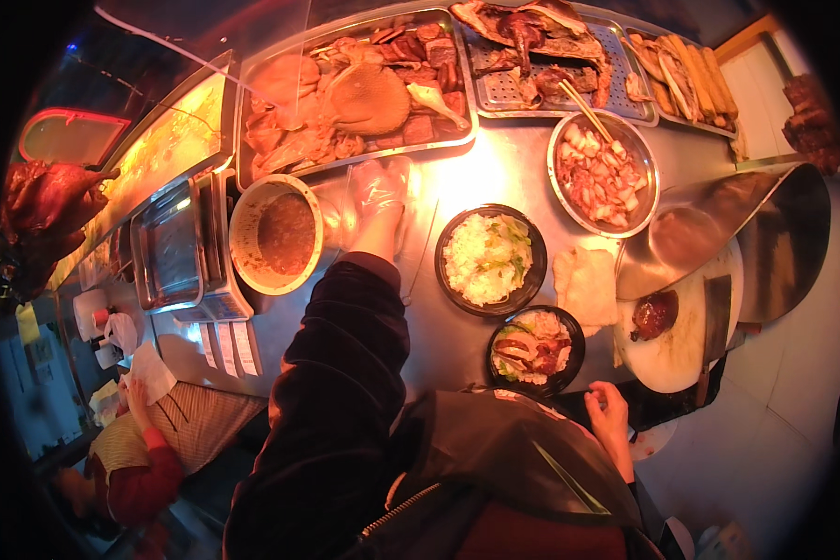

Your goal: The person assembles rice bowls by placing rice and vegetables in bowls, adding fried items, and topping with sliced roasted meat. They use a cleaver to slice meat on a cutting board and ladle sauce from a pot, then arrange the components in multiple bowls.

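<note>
Steel counter carried a sauce pot just left of the gloved left hand, spread wide and flat, while the right hand rested loosely curled, empty.

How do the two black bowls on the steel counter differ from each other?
The far black bowl is wider and holds pale chopped cabbage or rice only. The near black bowl is smaller and holds sliced roast meat with some greens. The far black bowl lies closer to the gloved left hand; the near black bowl lies closer to the bare right hand. Both are round, black and full.
</note>
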Tool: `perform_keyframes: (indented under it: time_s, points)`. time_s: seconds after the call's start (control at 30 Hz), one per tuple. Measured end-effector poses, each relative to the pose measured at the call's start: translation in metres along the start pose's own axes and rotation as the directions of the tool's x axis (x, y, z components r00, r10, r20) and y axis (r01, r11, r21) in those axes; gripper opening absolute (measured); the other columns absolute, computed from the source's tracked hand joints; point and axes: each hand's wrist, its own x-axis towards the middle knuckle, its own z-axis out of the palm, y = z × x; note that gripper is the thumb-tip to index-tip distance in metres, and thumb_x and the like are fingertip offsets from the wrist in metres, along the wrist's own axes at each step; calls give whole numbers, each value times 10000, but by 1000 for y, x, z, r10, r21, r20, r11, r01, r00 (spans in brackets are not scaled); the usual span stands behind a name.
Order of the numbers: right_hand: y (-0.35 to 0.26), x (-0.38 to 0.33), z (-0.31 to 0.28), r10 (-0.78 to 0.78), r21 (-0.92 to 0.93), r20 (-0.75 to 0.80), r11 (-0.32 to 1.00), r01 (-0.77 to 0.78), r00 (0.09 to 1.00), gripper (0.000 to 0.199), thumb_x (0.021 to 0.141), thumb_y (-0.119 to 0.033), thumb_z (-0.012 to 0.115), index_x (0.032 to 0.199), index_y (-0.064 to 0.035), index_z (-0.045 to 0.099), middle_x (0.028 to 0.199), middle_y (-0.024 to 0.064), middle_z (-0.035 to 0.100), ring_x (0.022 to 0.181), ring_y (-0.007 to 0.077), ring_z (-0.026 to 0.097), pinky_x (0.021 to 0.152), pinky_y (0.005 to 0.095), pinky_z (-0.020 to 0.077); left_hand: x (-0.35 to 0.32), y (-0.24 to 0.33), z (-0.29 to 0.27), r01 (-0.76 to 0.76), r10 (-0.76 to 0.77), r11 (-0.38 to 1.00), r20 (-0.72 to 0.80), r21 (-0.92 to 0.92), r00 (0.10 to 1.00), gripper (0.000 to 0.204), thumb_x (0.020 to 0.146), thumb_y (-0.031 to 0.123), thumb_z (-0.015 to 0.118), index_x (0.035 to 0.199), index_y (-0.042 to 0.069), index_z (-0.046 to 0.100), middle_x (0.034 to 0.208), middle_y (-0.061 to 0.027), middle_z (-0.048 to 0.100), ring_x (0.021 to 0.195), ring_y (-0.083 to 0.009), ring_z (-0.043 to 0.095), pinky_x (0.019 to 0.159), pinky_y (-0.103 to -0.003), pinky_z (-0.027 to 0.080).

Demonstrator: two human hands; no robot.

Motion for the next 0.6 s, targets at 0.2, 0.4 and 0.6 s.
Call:
perform_keyframes:
  time_s: [0.2, 0.4, 0.6]
  points:
    - [7, -4, 1, -30, -6, -12, 1000, 30, 999, 172, 797, -80, 645, 950, -12, 605, 772, 111, 585, 662, 215, 579, 603, 311, 462, 14, -12, -22, -373, 328, 923, 312, 94, 892, 319, 841, 300, 540, 931, 23, 671, 919, -147, 672, 831, -286, 650, 724, -406, 512]
    - [20, -4, -11, -234, -52, 19, 971, 235, 972, 178, 804, -90, 637, 966, -23, 611, 778, 110, 590, 668, 217, 586, 628, 312, 482, -70, -9, -107, 432, 1, 324, 457, -842, 890, 150, 849, 170, 600, 727, 94, 559, 612, -45, 531, 545, -160, 524, 528, -285, 452]
    - [39, -16, -22, -186, -12, 129, 982, 189, 974, 199, 797, -112, 644, 973, -29, 604, 780, 94, 591, 680, 214, 594, 633, 315, 482, -212, 10, -175, 400, 216, 604, 624, -690, 751, 200, 853, 239, 625, 785, 63, 559, 586, -49, 534, 485, -148, 527, 458, -273, 431]
